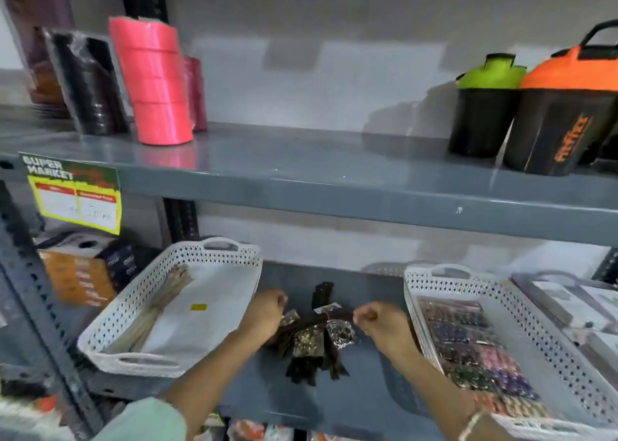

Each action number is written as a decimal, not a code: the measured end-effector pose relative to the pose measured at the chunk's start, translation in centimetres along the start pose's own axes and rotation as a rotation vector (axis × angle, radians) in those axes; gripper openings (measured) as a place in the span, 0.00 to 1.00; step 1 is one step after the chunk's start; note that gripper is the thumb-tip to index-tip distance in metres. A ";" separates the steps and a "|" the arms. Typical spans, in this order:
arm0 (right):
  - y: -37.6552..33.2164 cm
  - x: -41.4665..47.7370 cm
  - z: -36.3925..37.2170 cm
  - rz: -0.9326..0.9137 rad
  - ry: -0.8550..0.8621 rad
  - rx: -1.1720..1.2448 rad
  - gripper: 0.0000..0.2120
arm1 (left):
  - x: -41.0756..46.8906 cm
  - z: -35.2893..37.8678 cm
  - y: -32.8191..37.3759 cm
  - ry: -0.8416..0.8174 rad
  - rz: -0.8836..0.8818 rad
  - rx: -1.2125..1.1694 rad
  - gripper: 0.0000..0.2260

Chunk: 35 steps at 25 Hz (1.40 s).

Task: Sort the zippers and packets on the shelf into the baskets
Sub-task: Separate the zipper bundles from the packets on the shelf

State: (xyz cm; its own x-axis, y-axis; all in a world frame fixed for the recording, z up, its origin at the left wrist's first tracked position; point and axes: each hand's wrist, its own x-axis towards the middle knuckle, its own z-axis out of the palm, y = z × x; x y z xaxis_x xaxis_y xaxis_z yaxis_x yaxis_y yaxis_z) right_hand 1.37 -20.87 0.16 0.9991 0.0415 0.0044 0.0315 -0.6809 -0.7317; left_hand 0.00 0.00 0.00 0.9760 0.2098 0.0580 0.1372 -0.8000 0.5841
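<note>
Lying crosswise, dark zippers (314,322), between hands

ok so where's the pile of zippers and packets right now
In the head view, the pile of zippers and packets lies on the lower shelf, centre frame, between the left white basket and the right white basket, with both hands reaching in.

The grey shelf (334,173) across mid-frame looks like painted metal with a slight sheen. Both white baskets (110,327) at the lower left and right look like perforated plastic, and the packets (339,332) between them glint like glossy film.
</note>
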 end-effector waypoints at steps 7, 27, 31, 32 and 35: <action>3.7 4.2 4.9 0.389 -0.031 0.064 0.18 | 5.0 3.5 -2.8 -0.341 -0.114 0.203 0.20; 3.8 7.0 -1.8 0.335 -0.267 -0.360 0.11 | 1.7 4.2 5.6 -0.555 0.151 0.019 0.13; 4.5 6.2 -2.3 0.149 -0.122 -0.575 0.13 | -0.4 10.2 7.4 -0.688 0.100 0.071 0.05; 4.7 6.1 -1.9 0.119 -0.111 -0.631 0.15 | -0.7 11.0 7.5 -0.677 0.074 0.060 0.07; 4.7 5.7 -1.3 0.066 -0.084 -0.721 0.18 | -1.0 12.2 7.5 -0.610 0.081 -0.009 0.15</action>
State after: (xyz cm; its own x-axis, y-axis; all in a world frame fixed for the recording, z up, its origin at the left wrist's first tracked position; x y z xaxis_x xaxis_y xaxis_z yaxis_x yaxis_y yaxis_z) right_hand 7.24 -24.80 -2.37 0.9950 0.0200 -0.0982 0.0103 -0.9952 -0.0977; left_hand 2.10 -13.04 -5.53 0.9042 -0.2132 -0.3702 0.0599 -0.7948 0.6039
